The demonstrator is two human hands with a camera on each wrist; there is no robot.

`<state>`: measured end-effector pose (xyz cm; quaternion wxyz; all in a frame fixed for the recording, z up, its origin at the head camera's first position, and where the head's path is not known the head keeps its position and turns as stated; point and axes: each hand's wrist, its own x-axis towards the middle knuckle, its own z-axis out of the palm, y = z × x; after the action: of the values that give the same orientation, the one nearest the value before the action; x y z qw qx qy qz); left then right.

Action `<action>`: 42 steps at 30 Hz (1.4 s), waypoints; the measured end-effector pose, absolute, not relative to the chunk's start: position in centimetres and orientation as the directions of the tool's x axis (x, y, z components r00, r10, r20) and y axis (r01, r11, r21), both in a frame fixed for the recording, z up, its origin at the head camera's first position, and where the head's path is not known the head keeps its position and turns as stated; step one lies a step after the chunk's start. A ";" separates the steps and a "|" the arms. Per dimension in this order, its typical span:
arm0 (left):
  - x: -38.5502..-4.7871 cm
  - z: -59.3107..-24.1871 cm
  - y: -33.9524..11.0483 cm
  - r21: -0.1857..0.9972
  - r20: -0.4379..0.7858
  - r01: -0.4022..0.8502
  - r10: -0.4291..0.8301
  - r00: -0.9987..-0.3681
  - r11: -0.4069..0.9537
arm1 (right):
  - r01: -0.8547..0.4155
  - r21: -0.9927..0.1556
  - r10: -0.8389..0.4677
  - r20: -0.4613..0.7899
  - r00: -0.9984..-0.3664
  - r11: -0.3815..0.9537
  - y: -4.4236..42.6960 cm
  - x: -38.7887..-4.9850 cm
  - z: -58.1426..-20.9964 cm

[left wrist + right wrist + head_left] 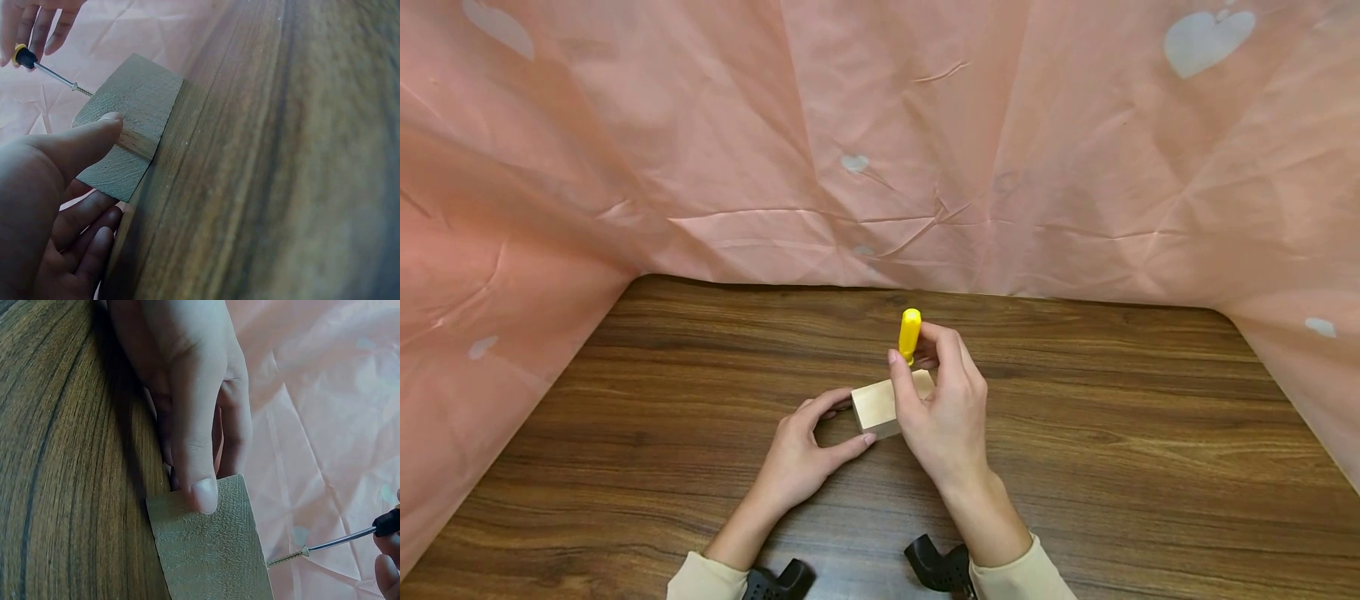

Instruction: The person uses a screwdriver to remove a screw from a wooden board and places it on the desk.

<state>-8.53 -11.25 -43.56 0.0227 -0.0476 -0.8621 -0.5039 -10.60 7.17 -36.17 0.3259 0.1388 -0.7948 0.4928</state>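
A pale wooden block (874,405) rests on the table in front of the person. The left hand (801,454) grips the block's left end, its thumb on the near side and fingers round the far side. Above the block, the right hand (946,408) pinches the yellow handle of an upright screwdriver (910,333) between thumb and fingers. In the right wrist view, the screwdriver's metal shaft (342,540) meets the head of a screw (289,557), whose threaded tip is at the block's upper face. The left wrist view shows the same screw (82,90) standing out of that face.
The brown wood-grain table (1120,433) spreads out on both sides of the hands. A pink cloth (760,125) with pale hearts hangs along its back and sides. Black wrist mounts (936,567) show near the sleeves at the front.
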 end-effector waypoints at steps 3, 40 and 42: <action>-8.5 -43.6 -11.2 0.865 0.090 0.108 0.058 -0.994 0.490 | -0.537 -0.696 0.113 0.654 -0.748 0.477 7.1 -10.6 -36.2; -8.5 -43.6 -11.2 0.866 0.095 0.111 0.057 -0.994 0.488 | -0.519 -0.706 0.126 0.642 -0.756 0.482 7.2 -10.5 -36.2; -8.5 -43.6 -11.2 0.865 0.098 0.113 0.058 -0.994 0.489 | -0.509 -0.710 0.133 0.636 -0.760 0.486 7.1 -10.5 -36.2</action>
<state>-8.55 -11.23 -43.61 0.0277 -0.0497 -0.8624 -0.5030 -10.51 7.14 -36.19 0.3255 0.1178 -0.7981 0.4931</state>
